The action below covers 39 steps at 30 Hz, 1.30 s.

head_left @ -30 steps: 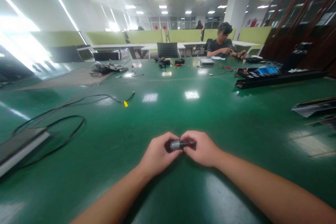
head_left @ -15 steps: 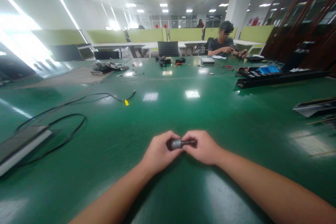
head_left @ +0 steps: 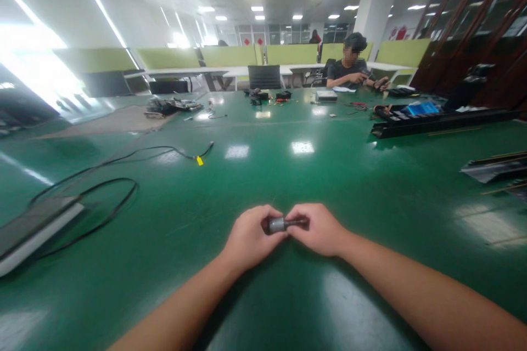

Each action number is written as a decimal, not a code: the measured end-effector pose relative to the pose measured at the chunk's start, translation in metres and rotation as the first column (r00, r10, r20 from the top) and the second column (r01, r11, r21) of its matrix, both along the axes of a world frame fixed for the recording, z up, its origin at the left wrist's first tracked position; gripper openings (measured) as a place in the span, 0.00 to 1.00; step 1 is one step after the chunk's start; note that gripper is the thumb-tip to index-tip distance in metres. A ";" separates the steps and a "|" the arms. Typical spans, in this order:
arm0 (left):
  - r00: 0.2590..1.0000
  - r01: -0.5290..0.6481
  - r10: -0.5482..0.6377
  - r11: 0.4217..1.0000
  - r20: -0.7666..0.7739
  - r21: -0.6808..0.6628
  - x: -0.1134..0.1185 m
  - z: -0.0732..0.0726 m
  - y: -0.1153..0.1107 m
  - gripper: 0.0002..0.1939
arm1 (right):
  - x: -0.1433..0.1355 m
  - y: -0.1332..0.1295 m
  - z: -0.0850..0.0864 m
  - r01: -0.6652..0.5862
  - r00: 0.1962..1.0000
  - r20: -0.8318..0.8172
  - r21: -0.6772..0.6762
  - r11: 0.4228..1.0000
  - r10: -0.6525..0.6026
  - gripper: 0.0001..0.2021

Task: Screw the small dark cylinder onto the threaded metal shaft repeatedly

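Just over the green table point(head_left: 247, 181), my left hand point(head_left: 249, 238) is closed around the thick end of a small grey metal cylinder with a thin dark shaft point(head_left: 276, 225). My right hand point(head_left: 319, 230) pinches the thin dark end from the other side. The piece lies roughly level between the two hands, whose fingertips nearly meet. Its exact kind is too small to make out, and both its ends are partly hidden by my fingers.
At the left lies a flat grey box-shaped device point(head_left: 37, 230) with a black cable point(head_left: 135, 186) bearing a yellow tag point(head_left: 200, 160). Black metal rails point(head_left: 436, 122) lie at the right. Across the table sits a person point(head_left: 348, 68). Several electronic parts point(head_left: 259, 97) lie at the far edge.
Both hands keep their hold on the metal piece and have hardly moved. The view has shifted very slightly.
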<state>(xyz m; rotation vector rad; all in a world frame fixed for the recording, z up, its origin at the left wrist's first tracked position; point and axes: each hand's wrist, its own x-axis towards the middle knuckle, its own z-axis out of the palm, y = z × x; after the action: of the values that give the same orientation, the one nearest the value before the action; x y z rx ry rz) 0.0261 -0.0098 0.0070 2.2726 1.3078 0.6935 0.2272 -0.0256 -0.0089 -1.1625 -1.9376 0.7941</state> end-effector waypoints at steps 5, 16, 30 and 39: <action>1.000 -0.006 0.006 1.000 -0.013 0.008 0.000 -0.001 0.000 0.10 | 0.000 0.000 -0.001 0.002 1.000 0.004 -0.004 1.000 -0.002 0.06; 0.999 -0.003 0.004 0.999 -0.033 0.041 -0.001 0.000 0.000 0.12 | 0.001 0.000 0.003 0.006 1.000 0.028 -0.005 1.000 -0.006 0.05; 0.999 -0.003 0.004 1.000 -0.044 0.025 0.000 0.002 0.000 0.11 | 0.001 0.000 0.002 0.001 1.000 0.009 -0.006 1.000 -0.001 0.05; 0.999 -0.001 0.002 1.000 -0.037 0.031 0.000 0.002 0.000 0.12 | 0.001 0.000 0.002 0.005 1.000 0.003 -0.018 1.000 -0.005 0.05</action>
<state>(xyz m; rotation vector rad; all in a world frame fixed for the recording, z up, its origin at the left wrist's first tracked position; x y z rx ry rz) 0.0261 -0.0098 0.0088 2.3202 1.3242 0.6797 0.2282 -0.0258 -0.0065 -1.1796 -1.9324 0.8090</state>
